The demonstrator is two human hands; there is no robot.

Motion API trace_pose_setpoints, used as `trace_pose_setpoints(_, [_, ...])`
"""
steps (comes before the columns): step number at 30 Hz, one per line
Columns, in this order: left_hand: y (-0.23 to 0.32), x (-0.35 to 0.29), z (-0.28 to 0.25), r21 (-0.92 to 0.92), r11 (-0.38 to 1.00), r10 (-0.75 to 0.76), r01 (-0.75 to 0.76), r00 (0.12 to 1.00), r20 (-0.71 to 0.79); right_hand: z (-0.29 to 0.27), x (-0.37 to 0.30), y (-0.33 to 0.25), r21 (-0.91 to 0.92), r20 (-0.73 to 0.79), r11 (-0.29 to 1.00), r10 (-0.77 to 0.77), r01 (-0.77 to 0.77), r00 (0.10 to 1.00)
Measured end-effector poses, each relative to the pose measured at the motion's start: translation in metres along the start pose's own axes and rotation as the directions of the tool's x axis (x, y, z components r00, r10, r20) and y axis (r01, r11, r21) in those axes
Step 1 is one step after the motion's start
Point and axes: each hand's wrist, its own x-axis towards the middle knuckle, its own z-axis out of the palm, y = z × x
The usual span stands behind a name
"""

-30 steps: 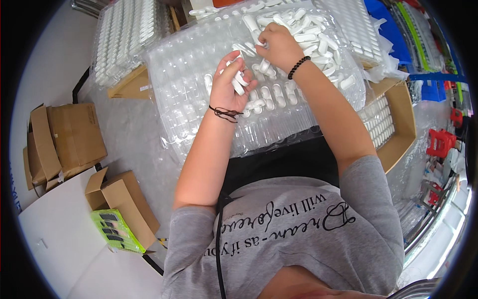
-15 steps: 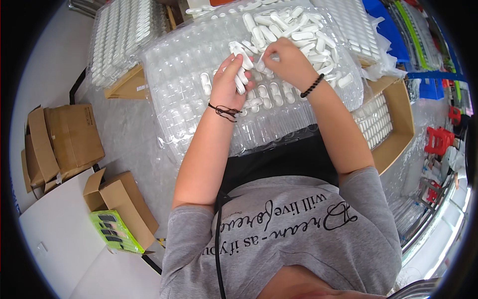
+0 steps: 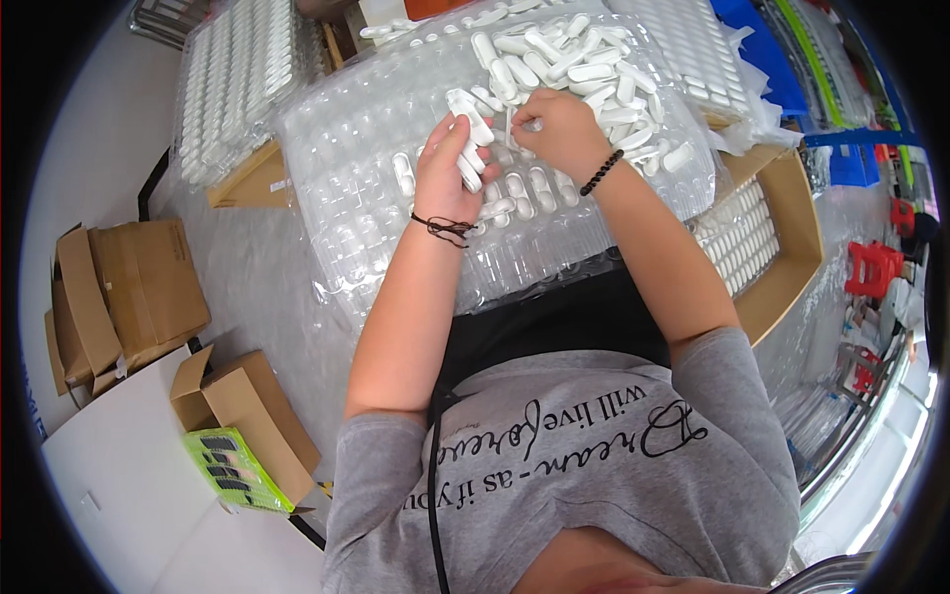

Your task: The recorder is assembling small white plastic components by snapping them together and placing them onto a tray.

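Observation:
My left hand (image 3: 452, 163) is closed around several smooth white oblong plastic pieces (image 3: 473, 124), which stick out past the thumb and fingers. Just to its right, my right hand (image 3: 562, 129) is pinched, with a slim white piece (image 3: 509, 127) seen edge-on at the fingertips. Both hands are above a stack of clear plastic blister trays (image 3: 346, 188). A few tray pockets below my hands hold white oblong pieces (image 3: 542, 188), and one more piece (image 3: 403, 173) sits left of my left wrist. A loose heap of the same pieces (image 3: 584, 64) lies beyond my right hand.
Filled trays are stacked at the far left (image 3: 233, 89) and far right (image 3: 683, 49). An open carton (image 3: 792, 247) with filled trays stands right of the work surface. Cardboard boxes (image 3: 148, 282) and a smaller carton (image 3: 257, 416) stand at left. Red stools (image 3: 873, 267) are farther right.
My right hand has come slightly nearer to me and left, closer to my left hand. My left hand still holds its pieces, almost in place. The whole view has shifted slightly.

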Motion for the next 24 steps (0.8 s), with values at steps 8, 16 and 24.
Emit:
trace_pose_setpoints(8, [-0.003, -0.002, 0.004, 0.106, 0.994, -0.013, 0.011, 1.000, 0.016, -0.017, -0.006, -0.019, 0.396, -0.119, 0.889, -0.200, 0.231, 0.972])
trace_pose_setpoints(16, [-0.002, -0.007, 0.010, 0.217, 0.976, -0.043, 0.028, 0.997, 0.067, -0.018, -0.006, -0.020, 0.470, -0.032, 0.847, -0.266, 0.249, 0.964])
trace_pose_setpoints(24, [-0.002, -0.009, 0.006, 0.234, 0.972, -0.016, -0.003, 0.997, 0.079, -0.018, -0.007, -0.024, 0.469, -0.015, 0.839, -0.305, 0.276, 0.952])
